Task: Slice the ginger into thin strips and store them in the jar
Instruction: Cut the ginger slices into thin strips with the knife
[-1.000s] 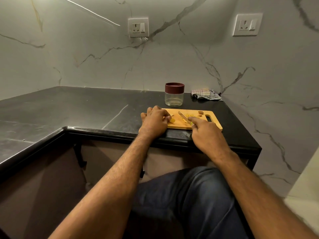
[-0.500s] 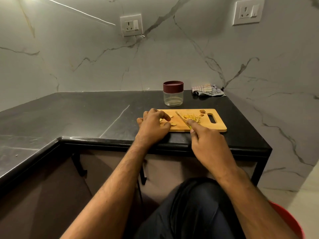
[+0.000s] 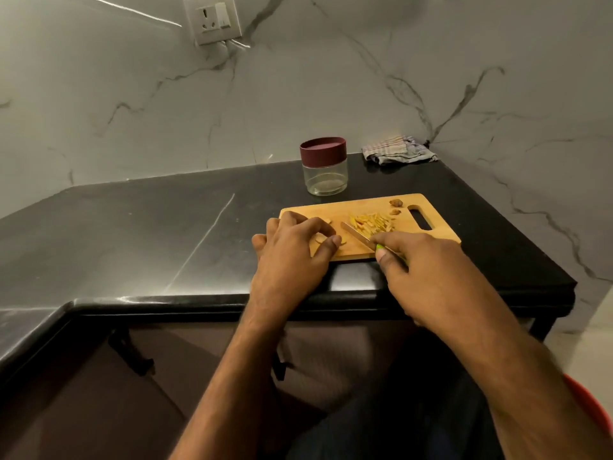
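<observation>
Ginger slices [image 3: 326, 242] are lying near the board's [image 3: 374, 205] front-left corner, pinched flat under the left hand's [image 3: 292, 257] curled thumb and forefinger. The knife [image 3: 358, 237] is slanting from the front edge toward the board's middle, its tip just right of the slices, so the blade seems to need shifting left. The right hand [image 3: 428, 273] is gripping the handle, forefinger along the spine. Cut strips [image 3: 371, 224] are piling right of the blade. The lidded jar [image 3: 324, 167] is standing behind the board.
</observation>
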